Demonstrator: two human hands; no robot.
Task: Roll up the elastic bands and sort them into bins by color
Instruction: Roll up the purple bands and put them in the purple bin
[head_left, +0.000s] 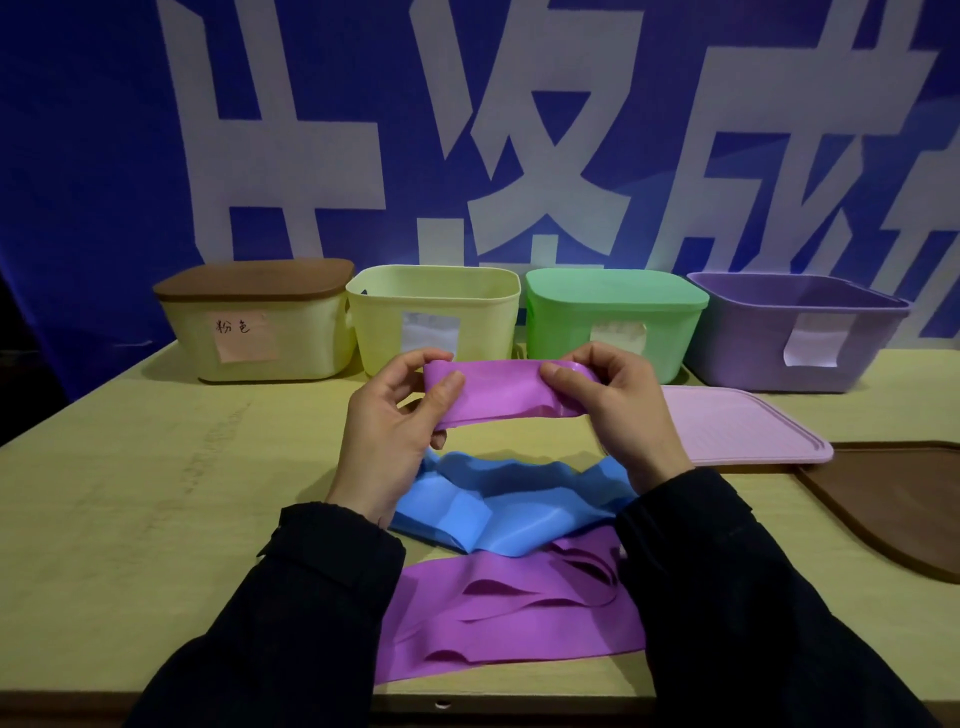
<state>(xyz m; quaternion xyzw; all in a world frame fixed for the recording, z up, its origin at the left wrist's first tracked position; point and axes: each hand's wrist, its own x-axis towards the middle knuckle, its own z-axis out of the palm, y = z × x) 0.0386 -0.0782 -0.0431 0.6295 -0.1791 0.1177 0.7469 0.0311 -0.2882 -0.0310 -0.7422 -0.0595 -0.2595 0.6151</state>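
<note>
Purple elastic band (501, 391) stretched across mid-frame above the desk (130, 493), its left end pinched by the left hand (387, 441) and its partly rolled right end gripped by the right hand (621, 410), fingers (558, 375) curled round it, below the purple bin (800, 332).

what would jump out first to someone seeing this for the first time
Both hands, left hand and right hand, hold a purple band stretched between them at centre. Below lie a crumpled blue band and more purple band. Four pastel bins line the back, the purple bin open at right.
</note>
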